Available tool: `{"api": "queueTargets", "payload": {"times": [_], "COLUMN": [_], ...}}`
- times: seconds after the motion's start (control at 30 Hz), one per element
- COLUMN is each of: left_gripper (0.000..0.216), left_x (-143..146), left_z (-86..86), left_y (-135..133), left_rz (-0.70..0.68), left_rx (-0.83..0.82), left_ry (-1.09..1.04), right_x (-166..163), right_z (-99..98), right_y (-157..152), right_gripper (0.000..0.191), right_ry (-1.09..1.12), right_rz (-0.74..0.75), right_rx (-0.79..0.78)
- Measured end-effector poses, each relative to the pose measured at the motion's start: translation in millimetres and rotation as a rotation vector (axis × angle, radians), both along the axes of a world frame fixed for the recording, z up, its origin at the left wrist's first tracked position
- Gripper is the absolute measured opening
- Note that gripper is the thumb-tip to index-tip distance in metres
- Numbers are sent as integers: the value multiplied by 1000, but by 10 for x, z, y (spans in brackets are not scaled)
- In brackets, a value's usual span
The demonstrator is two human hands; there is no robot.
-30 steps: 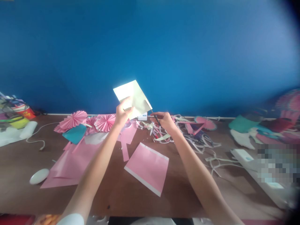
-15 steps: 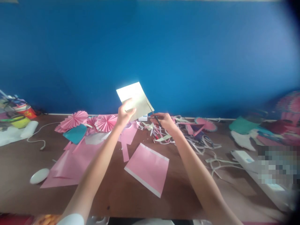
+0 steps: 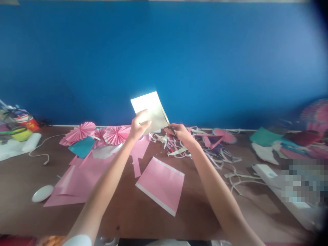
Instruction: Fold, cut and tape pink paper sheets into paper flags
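A pale cream sheet of paper is up in the air in front of the blue wall, pinched at its lower left by my left hand. My right hand is closed around dark-handled scissors. The scissors' blades meet the sheet's lower right edge, where a narrow cut line runs along the side. Below both hands, a pink square sheet with white strips on two edges lies on the brown table. My fingers hide much of the scissors' handles.
Pink folded paper fans, a teal paper piece and larger pink sheets lie to the left. White and pink paper strips tangle behind my right arm. A white oval object sits at left, a white power strip at right.
The cream sheet and my left hand have shifted slightly right and down, toward the scissors. The scissors' blades show less, now closer against the sheet's edge. My right hand has barely moved.
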State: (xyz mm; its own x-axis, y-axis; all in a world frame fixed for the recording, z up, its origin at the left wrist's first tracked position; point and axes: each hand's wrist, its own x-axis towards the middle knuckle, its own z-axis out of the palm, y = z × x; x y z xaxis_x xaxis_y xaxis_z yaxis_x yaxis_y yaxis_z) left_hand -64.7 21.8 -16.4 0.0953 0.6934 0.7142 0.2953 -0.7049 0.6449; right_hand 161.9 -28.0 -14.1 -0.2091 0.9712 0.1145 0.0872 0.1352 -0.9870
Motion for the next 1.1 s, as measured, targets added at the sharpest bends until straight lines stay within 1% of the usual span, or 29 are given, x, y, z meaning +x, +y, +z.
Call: {"api": "queueTargets", "payload": {"times": [0.3,0.57,0.9,1.1], "left_gripper": [51,53,54,53], "left_x": [28,70,80,83], "left_z": [-28,-5,0,6], "left_y": [-23,-83,-95,-103], "left_rz": [-11,-33,-79,-71], "left_rx": [-1,2,-23,-6], "left_ry": [26,49,25,33], "right_x": [-9,25,11,-23], "right_z": [9,-28,-24,17], "right_y": [16,40,54,18], "right_gripper": [41,37,41,41], "right_ry": [6,31,53,88], "right_rz": [-43,-22,-36,-33], "right_rx": [-20,33,67,49]}}
